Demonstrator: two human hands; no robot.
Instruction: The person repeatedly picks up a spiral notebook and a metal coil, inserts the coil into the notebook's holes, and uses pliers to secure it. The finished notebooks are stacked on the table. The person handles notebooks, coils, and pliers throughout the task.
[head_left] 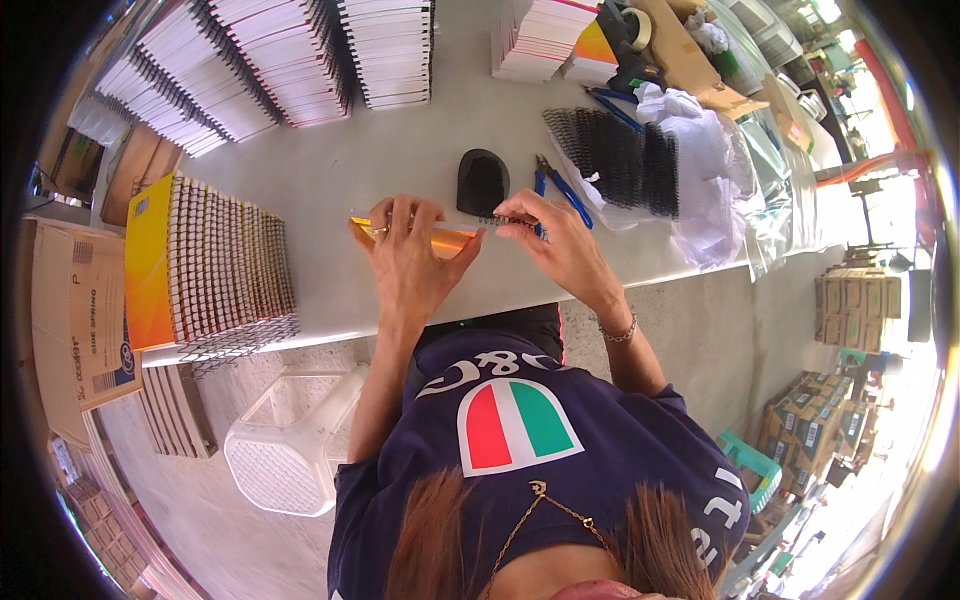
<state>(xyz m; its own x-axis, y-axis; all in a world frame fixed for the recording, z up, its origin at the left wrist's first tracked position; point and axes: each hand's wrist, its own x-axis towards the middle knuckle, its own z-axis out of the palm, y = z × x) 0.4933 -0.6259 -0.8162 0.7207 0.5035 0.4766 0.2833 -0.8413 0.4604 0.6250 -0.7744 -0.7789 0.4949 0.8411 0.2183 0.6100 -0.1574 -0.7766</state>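
My left hand (412, 255) is closed over a notebook with an orange-yellow cover (452, 243), standing near the table's front edge. The fingers lie over its top edge and the thumb presses its right end. At that end my right hand (560, 245) pinches a dark spiral binding coil (490, 220), only a short piece of which shows. Just beyond the hands lies a black rounded object (483, 182) whose kind I cannot make out. Blue-handled pliers (566, 192) rest to its right, beyond my right hand.
Several black coils (620, 160) lie on crumpled white wrapping (705, 190) at the right. Bound notebooks (225, 255) are stacked at the left edge. More spiral-bound stacks (385, 55) and loose books (540, 40) stand at the back. A white stool (290, 445) is below left, beside a cardboard box (85, 315).
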